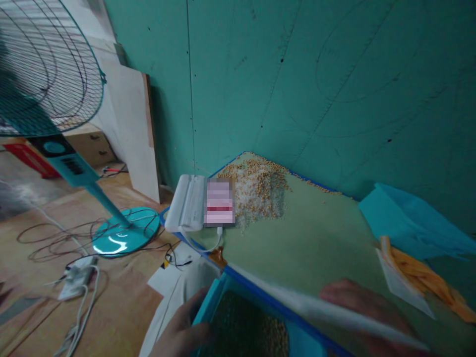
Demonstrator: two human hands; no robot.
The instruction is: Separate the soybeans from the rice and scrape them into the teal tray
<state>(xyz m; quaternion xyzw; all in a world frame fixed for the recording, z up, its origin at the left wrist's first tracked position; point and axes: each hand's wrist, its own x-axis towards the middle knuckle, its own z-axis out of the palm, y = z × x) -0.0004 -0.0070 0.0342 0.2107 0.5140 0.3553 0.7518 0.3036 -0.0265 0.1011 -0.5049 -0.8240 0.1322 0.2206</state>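
My left hand grips the near left wall of a blue bin, thumb over the rim. Inside the bin lie small dark green grains and some tan beans. My right hand, blurred, holds a thin white sheet, seen almost edge-on, low over the pale green tabletop. Part of that hand is hidden behind the sheet. Farther back on the table is a heap of yellow beans mixed with whitish translucent grains.
A white device and a phone with a cable stand at the table's left corner. An orange cloth and turquoise fabric lie right. A fan, power strip and cords occupy the floor. A green wall backs the table.
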